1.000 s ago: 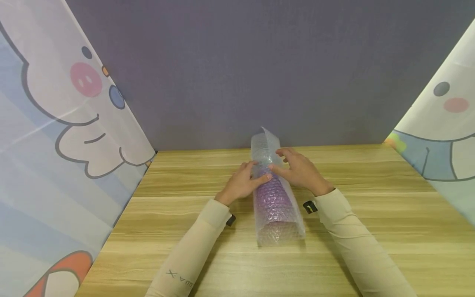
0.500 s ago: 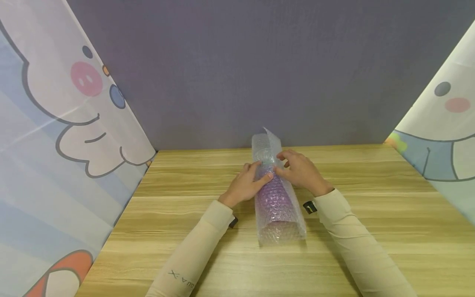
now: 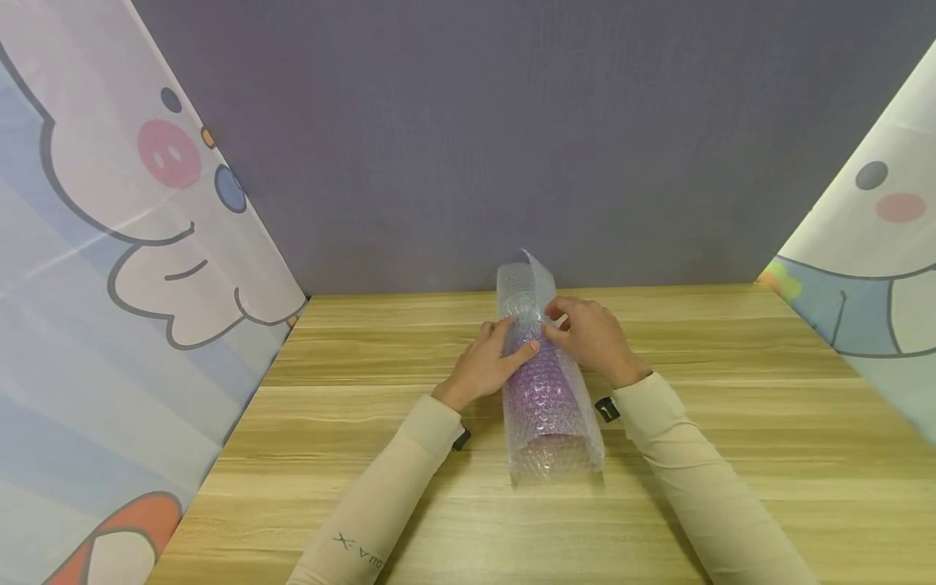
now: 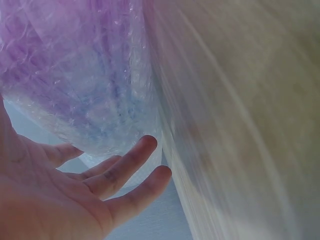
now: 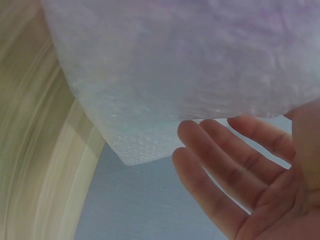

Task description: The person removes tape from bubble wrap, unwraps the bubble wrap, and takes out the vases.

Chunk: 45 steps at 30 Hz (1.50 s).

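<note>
On the left sleeve (image 3: 380,497) stand dark letters (image 3: 357,551), which appear turned upside down in the head view. An X is clear, then come a dot and what looks like A, U and a round letter at the sleeve's edge, where the remainder cannot be read.

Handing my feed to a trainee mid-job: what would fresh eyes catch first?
First, the purple item under shiny bubble wrap, lying on the wood-grain table between the left hand and right hand. Next, the large white cartoon figure printed along the head view's left side.
</note>
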### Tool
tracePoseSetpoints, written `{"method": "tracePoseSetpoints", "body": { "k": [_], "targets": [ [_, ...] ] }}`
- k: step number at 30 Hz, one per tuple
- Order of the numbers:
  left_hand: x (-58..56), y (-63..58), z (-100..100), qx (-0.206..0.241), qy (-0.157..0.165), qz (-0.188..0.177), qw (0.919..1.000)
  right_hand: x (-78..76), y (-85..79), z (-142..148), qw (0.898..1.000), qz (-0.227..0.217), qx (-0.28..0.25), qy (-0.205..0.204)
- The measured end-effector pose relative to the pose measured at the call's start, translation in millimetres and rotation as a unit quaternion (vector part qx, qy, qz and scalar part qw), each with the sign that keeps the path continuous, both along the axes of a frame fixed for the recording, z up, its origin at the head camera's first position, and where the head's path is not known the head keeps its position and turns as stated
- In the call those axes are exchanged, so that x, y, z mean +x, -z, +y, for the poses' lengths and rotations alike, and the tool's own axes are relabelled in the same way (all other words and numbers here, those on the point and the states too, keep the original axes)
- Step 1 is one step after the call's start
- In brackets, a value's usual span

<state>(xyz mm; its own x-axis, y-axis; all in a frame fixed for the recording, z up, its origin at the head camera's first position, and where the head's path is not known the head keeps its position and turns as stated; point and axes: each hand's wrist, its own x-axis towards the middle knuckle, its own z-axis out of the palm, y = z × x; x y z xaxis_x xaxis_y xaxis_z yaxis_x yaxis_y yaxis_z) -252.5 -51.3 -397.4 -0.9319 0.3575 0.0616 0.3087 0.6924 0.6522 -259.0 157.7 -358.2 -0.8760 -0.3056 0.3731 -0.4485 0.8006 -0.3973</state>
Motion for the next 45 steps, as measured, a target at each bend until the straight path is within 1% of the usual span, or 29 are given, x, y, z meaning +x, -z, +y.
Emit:
{"method": "tracePoseSetpoints", "body": {
  "k": [7,12,21,26,34,45],
  "targets": [
    [-1.0,0.7,0,0.005,0.0,-0.001,1.0,-3.1,4.5,-2,0.999,0.04,0.001,0.0],
    [-1.6,2.5,0,0.008,0.0,-0.006,0.9999,-4.9,6.4,-2,0.998,0.06,0.014,-0.001],
    [-1.2,2.6,0,0.015,0.004,-0.009,0.9998,-7.1,8.2,-3,0.994,0.102,0.037,-0.029],
    [-0.8,3.4,1,0.012,0.0,-0.004,0.9999,-9.4,10.2,-3,0.992,0.11,0.052,-0.033],
    [0.4,3.7,5,0.009,-0.008,0.008,0.9999,-9.9,10.2,-3,0.991,0.111,0.062,-0.028],
    [1.0,3.7,6,0.021,-0.013,-0.003,0.9997,-11.7,13.6,-4,0.99,0.12,0.069,-0.03]
  ]
}}
